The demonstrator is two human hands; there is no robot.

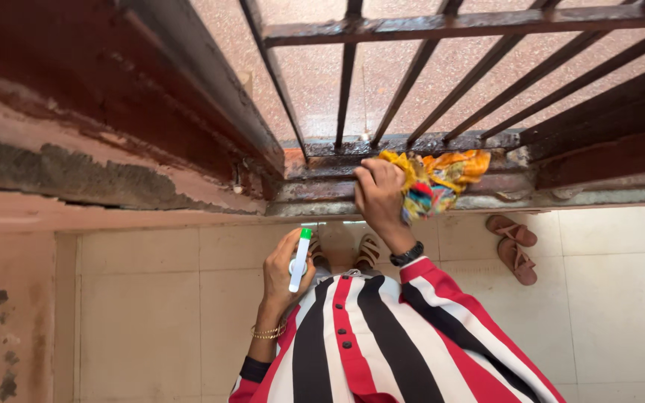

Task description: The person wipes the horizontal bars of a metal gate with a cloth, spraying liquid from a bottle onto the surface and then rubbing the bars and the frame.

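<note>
You are holding your right hand [379, 195] up at the base of the metal window grille [442, 82], its fingers clenched around a bunched multicoloured cloth [436, 180], mostly yellow and orange with red and blue patches. The cloth is pressing against the lower ledge [315, 190] of the frame, just beneath the bottom rail of the bars, and is spilling out to the right of your knuckles. A dark band [407, 254] is sitting on that wrist. Your left hand [285, 275] is hanging lower and nearer your body, grasping a white spray bottle with a green tip [299, 260]; the bottle is standing roughly upright, tip uppermost, well apart from the cloth. Gold bangles [268, 332] are showing on the left wrist. You are wearing a red, black and white striped garment [382, 343]. Below, a pair of brown sandals [515, 248] is lying on the pale tiled floor [621, 283], off to the right of your feet.
</note>
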